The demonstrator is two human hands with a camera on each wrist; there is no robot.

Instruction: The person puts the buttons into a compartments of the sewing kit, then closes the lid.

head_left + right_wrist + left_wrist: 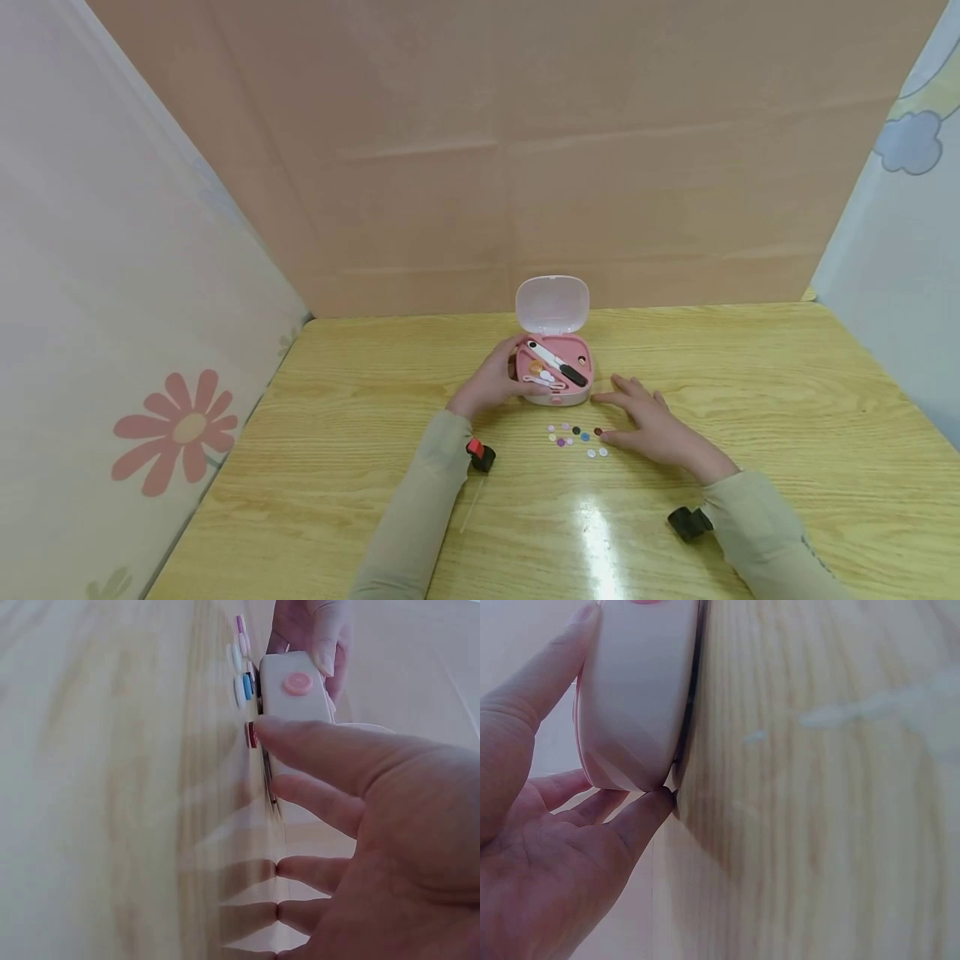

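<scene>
A small pink-and-white hinged box point(557, 399) stands on the table with its translucent lid point(552, 305) raised. My left hand point(492, 380) holds its left side, thumb at the front rim and fingers round the end. Inside lie a slim white-and-black tool point(557, 363), a bundle of white cord point(544, 382) and small round pieces. Several coloured buttons point(585, 437) are scattered before the box. My right hand point(651, 423) is spread to the right of them, fingertips on the table. Its thumb tip is at a dark red button point(251, 735); whether they touch, I cannot tell.
The wooden table point(360, 400) ends at a tan backdrop point(420, 208) behind the box. Pale printed panels stand to the left and right. A black wrist mount point(482, 456) sits at the left sleeve, another point(688, 523) at the right.
</scene>
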